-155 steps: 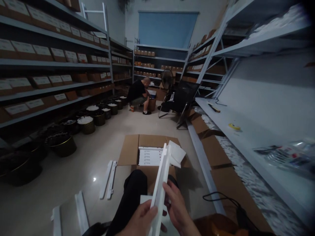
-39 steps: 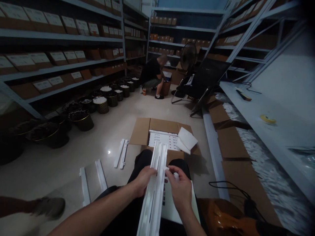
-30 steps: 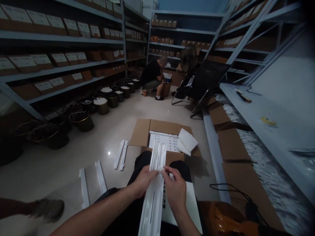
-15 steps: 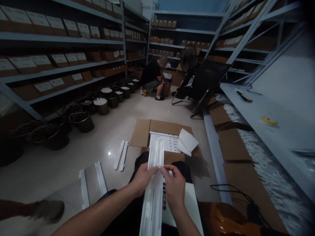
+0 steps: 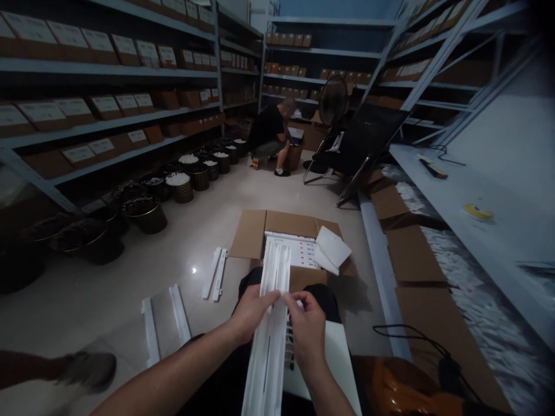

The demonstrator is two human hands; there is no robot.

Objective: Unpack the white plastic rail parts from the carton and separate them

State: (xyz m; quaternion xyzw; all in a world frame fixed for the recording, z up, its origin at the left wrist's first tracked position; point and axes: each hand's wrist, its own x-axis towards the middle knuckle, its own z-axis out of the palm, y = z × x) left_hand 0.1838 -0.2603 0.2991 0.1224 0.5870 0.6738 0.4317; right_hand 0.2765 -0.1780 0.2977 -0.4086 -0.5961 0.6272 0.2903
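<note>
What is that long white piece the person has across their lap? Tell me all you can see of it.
The long white strip looks like moulded foam or plastic, with raised ribs and grooves running its length. It lies lengthwise over the lap, its far end reaching over the open cardboard box. The left hand grips its left edge and the right hand pinches its right edge. A flat white sheet lies beneath it.

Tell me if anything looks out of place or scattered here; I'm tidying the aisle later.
Loose white strips lie on the bare floor left of the open cardboard box, and a white sheet sits askew across its right flap. Both hands, left hand and right hand, hold a long white tray.
</note>
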